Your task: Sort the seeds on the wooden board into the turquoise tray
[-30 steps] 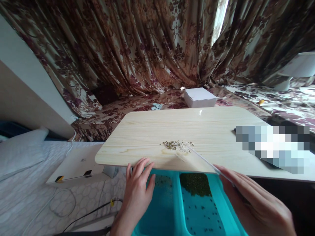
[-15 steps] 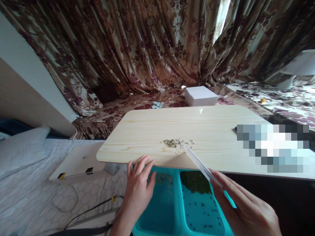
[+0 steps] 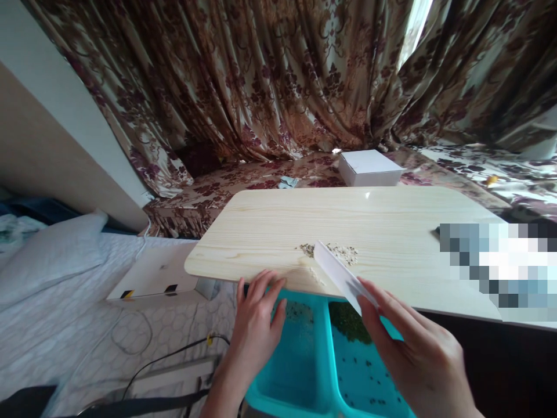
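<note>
A thin white card (image 3: 338,269) is pinched in my right hand (image 3: 415,342), its far end down on the pale wooden table (image 3: 261,223). Dark green beans (image 3: 307,249) lie left of the card's tip, and white grains (image 3: 346,253) lie mostly to its right, with a short trail toward the near edge. My left hand (image 3: 259,313) rests its spread fingers on that edge, holding nothing. Below the edge sits a turquoise two-part tray (image 3: 329,354). Its right compartment holds a heap of green beans (image 3: 350,325); a few pale grains speckle the left one.
A white box (image 3: 369,165) and a light blue cloth (image 3: 288,182) lie on the patterned ledge behind the table. To the right is a blurred-out object (image 3: 505,261). At left, a flat white case (image 3: 156,276) and a black cable (image 3: 174,354) lie on the bed.
My right hand has drawn the card leftward through the pile, so its tip now stands between green beans and white grains. My left hand stays at the table edge. The view has shifted slightly.
</note>
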`<move>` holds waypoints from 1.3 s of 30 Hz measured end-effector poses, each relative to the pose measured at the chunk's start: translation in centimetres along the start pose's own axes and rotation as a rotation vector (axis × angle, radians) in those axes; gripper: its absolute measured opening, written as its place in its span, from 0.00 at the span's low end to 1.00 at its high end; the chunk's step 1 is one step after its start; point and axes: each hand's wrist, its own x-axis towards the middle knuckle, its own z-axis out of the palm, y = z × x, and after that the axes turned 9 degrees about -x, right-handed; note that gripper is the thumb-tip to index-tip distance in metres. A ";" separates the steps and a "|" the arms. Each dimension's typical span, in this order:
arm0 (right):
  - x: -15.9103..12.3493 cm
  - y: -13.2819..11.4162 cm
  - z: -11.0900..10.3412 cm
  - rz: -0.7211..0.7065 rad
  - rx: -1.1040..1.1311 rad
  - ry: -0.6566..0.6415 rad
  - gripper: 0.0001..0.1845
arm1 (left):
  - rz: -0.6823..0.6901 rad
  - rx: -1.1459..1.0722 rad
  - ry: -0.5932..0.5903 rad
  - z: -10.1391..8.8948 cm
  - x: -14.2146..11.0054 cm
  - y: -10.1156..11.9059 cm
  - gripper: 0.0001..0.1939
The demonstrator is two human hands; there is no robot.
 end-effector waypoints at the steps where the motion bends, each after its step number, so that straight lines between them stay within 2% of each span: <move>1: -0.4 0.3 -0.6 0.004 -0.006 0.004 0.28 | 0.001 0.002 0.003 -0.1 0.0 0.0 0.18; 4: -1.7 1.0 -2.4 0.027 -0.021 -0.067 0.31 | -0.005 0.007 0.011 -0.2 -0.1 0.0 0.17; 7: -2.4 1.1 -3.2 0.014 -0.026 -0.095 0.32 | -0.018 0.010 0.004 -0.4 -0.2 0.0 0.17; 16: -1.8 -0.4 -1.5 -0.098 0.028 -0.104 0.40 | -0.029 0.012 -0.032 -0.5 -0.2 -0.1 0.17; 20: -1.7 0.3 -1.8 -0.048 0.007 -0.096 0.37 | -0.029 0.003 -0.030 -0.6 -0.2 -0.1 0.17; 24: -1.8 0.6 -2.0 -0.074 0.023 -0.101 0.36 | -0.029 0.000 -0.021 -0.7 -0.2 0.0 0.17; 35: -2.2 -1.2 -1.8 -0.128 0.111 -0.156 0.37 | -0.014 0.009 -0.016 -0.6 -0.2 -0.3 0.17; 39: -2.0 -1.2 -1.9 -0.158 0.115 -0.168 0.35 | -0.016 0.010 -0.024 -0.6 -0.2 -0.3 0.17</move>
